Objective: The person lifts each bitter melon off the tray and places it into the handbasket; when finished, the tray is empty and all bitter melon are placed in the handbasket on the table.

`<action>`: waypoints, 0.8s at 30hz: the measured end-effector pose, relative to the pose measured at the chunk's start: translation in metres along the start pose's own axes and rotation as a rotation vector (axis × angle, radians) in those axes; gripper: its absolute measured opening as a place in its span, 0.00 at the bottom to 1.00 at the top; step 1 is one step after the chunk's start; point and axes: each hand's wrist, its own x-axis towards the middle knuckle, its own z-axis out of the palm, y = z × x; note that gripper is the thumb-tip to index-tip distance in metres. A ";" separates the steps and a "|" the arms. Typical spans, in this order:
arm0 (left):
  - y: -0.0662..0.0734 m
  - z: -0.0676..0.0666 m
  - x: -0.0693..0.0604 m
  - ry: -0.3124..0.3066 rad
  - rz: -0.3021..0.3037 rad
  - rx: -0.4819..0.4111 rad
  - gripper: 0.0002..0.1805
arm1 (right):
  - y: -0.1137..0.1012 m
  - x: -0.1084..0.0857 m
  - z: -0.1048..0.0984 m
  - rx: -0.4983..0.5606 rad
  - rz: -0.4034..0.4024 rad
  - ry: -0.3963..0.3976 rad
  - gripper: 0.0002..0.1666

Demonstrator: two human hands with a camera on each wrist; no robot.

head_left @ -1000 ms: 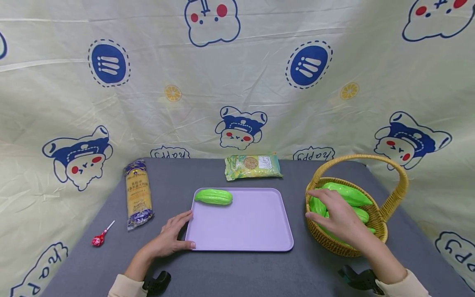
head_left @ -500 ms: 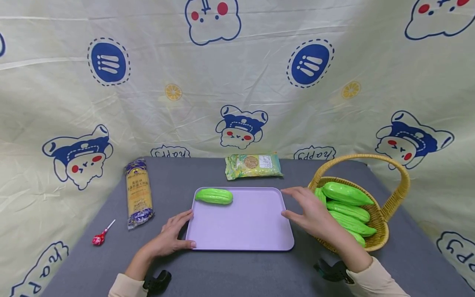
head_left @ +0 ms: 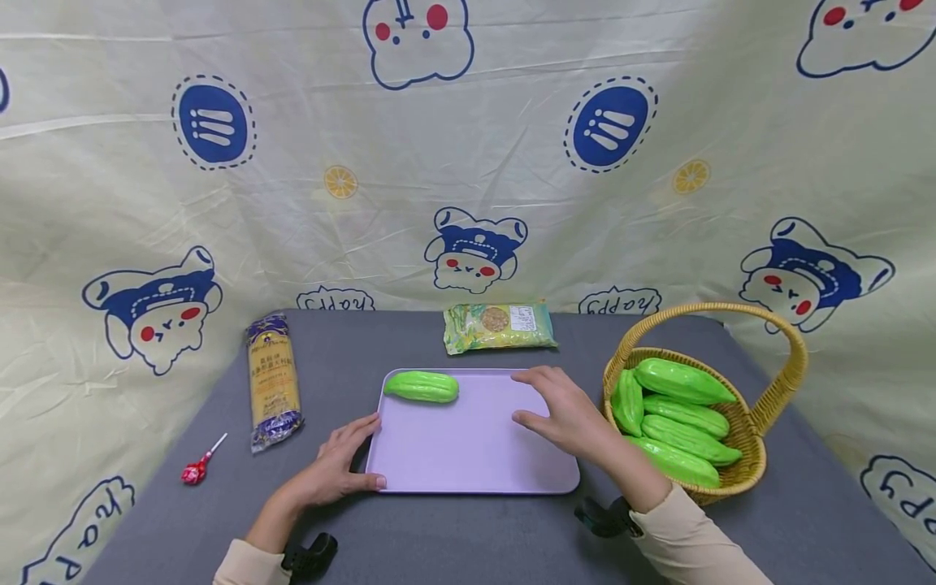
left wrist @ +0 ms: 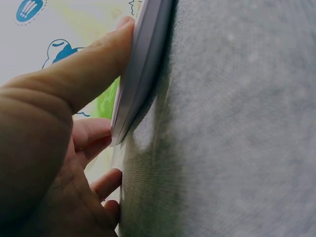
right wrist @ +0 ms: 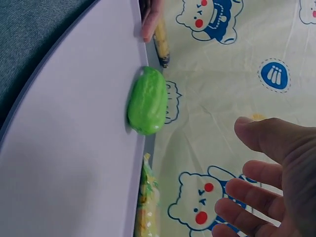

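A lilac tray [head_left: 475, 455] lies on the table, with one green bitter gourd [head_left: 422, 387] at its far left corner. My left hand [head_left: 335, 465] rests against the tray's left side, thumb at the near corner and fingers farther up the edge. In the left wrist view the thumb [left wrist: 94, 64] touches the tray rim [left wrist: 140, 64]. Over the right part of the tray hovers my right hand [head_left: 566, 413], fingers spread and holding nothing. The right wrist view shows that hand apart from the gourd [right wrist: 148, 101]. Several more green gourds [head_left: 683, 416] lie in a wicker basket [head_left: 756, 422].
The basket's tall handle [head_left: 790, 366] arches up at the right, close to my right forearm. Behind the tray lies a green-yellow food packet [head_left: 500, 328]. A bag of pasta [head_left: 274, 382] and a red lollipop [head_left: 194, 471] are at the left. A printed curtain [head_left: 468, 162] hangs behind the table.
My right hand has moved left from above the basket to above the tray's right part, staying without anything in it. The left hand and the gourd on the tray have stayed put.
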 end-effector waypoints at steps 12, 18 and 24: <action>0.002 0.000 0.000 -0.003 0.004 -0.007 0.49 | 0.000 0.019 0.027 0.028 0.044 -0.044 0.29; 0.001 0.000 0.000 0.007 0.007 0.004 0.49 | -0.003 0.031 0.038 0.046 0.025 -0.055 0.29; 0.000 0.000 0.000 -0.001 -0.002 -0.005 0.49 | -0.007 0.042 0.050 0.076 0.043 -0.084 0.29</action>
